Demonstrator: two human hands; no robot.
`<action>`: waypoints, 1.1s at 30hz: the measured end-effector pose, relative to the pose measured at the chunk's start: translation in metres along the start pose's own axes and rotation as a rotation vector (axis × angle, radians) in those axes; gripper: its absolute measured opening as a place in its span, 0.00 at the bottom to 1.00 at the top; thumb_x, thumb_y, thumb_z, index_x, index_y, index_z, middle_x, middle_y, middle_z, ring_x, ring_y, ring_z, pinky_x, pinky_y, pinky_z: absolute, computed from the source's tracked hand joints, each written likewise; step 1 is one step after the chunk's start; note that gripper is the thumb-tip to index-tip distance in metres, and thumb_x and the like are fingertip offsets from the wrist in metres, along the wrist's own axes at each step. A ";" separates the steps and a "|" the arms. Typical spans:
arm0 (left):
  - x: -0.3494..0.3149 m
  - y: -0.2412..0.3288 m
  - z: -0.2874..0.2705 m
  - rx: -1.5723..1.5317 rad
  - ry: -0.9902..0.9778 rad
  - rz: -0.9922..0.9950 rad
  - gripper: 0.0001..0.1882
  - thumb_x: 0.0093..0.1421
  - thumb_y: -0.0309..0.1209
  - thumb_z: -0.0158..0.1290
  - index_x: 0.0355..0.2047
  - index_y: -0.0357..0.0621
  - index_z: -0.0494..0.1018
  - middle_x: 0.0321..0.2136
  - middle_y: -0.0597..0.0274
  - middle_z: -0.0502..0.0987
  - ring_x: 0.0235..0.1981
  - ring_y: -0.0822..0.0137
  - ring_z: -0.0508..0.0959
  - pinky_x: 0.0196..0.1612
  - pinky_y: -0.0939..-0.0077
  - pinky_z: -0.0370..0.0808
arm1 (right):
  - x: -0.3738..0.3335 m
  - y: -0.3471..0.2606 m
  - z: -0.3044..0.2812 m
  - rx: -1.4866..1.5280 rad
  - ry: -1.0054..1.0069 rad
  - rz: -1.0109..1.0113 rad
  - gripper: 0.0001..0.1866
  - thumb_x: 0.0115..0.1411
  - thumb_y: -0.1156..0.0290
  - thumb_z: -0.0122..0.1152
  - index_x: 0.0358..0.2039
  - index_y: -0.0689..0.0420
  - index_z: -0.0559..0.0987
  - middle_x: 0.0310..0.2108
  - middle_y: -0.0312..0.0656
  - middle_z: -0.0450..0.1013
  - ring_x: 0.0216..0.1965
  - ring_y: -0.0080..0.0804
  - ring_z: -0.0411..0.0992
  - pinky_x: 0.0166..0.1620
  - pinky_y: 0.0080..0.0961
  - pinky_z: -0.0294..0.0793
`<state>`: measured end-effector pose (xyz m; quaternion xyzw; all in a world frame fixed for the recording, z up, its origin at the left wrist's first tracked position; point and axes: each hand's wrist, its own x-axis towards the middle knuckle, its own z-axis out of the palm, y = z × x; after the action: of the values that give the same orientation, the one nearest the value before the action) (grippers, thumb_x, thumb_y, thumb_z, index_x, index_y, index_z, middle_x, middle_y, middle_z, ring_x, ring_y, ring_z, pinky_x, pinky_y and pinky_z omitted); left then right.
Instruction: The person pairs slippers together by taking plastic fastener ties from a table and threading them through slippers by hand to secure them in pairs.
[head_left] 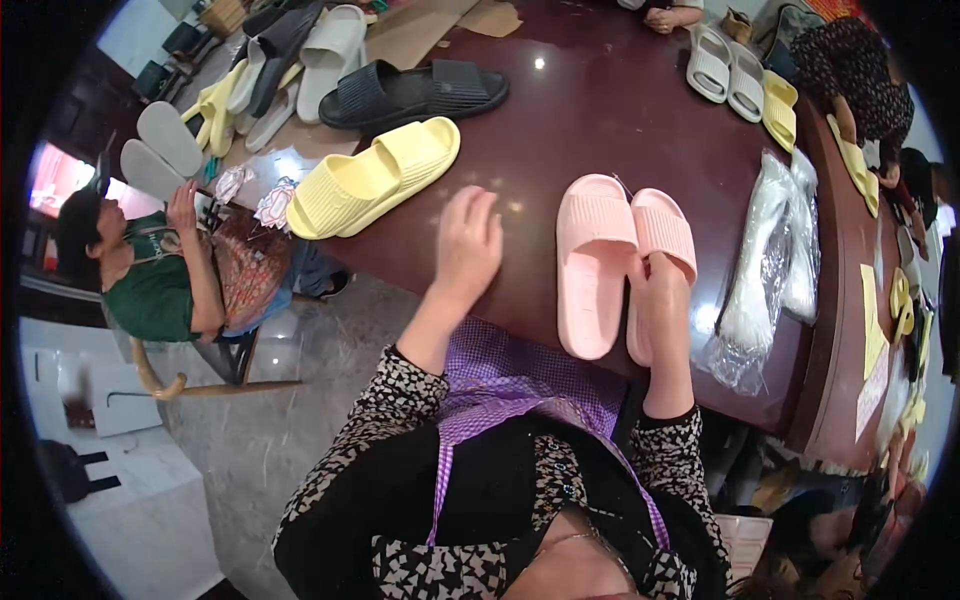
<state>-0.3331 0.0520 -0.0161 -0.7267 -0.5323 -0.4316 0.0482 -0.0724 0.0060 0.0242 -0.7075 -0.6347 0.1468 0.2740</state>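
Observation:
A pair of pink ribbed slide slippers (590,265) lies side by side on the dark red table, toes pointing away from me. My right hand (662,295) grips the right-hand pink slipper (665,225), its fingers at the opening behind the strap. To the left of the pair, my left hand (468,245) is over the tabletop with fingers stretched out and nothing in it. Beyond it sits a pair of yellow slippers (375,180), one tight against the other and angled toward the table's left edge.
Black slippers (415,95) lie farther back, near a pile of grey, black and yellow ones. Clear plastic bags with white strands (765,260) rest at the right. Grey slippers (710,65) stand at the far right. A person in green (150,265) sits at the left; others work across the table.

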 end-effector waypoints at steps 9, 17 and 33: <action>0.021 -0.093 -0.076 0.927 -0.159 0.006 0.12 0.52 0.28 0.50 0.37 0.38 0.73 0.40 0.51 0.72 0.47 0.52 0.70 0.54 0.41 0.59 | 0.015 0.032 -0.100 -0.339 0.305 0.106 0.16 0.63 0.64 0.45 0.36 0.64 0.76 0.30 0.57 0.74 0.31 0.55 0.73 0.35 0.45 0.72; 0.027 -0.091 -0.087 0.862 -0.360 0.094 0.06 0.50 0.25 0.51 0.30 0.42 0.71 0.31 0.56 0.71 0.39 0.56 0.71 0.54 0.46 0.58 | 0.001 0.165 -0.326 -0.551 0.783 0.469 0.22 0.64 0.53 0.48 0.47 0.58 0.75 0.44 0.52 0.73 0.40 0.38 0.74 0.44 0.32 0.73; 0.015 0.109 -0.001 0.015 -0.297 0.707 0.03 0.46 0.25 0.50 0.23 0.43 0.67 0.24 0.59 0.66 0.33 0.61 0.70 0.60 0.43 0.57 | 0.004 0.070 -0.046 0.651 0.265 0.176 0.24 0.62 0.67 0.52 0.55 0.68 0.68 0.38 0.46 0.76 0.33 0.25 0.74 0.31 0.19 0.72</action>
<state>-0.2442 0.0157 0.0373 -0.9196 -0.2532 -0.2746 0.1218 0.0112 -0.0020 0.0211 -0.6479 -0.4501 0.2714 0.5513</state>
